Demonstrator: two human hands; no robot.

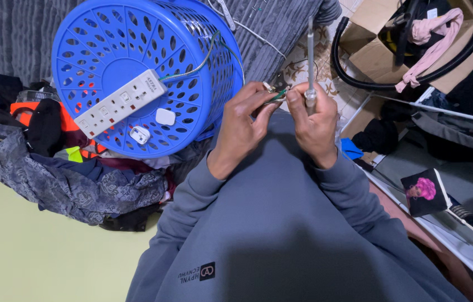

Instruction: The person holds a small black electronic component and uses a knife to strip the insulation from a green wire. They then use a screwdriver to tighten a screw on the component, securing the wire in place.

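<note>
Both hands meet over your lap: left hand [242, 126] pinches a small plug part [277, 89] (mostly hidden), right hand [314, 120] grips a screwdriver [310, 61].

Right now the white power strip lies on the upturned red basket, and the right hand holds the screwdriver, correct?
Not quite: the basket is blue, not red, as the head view shows. The white power strip does lie on it, and the right hand holds the screwdriver.
</note>
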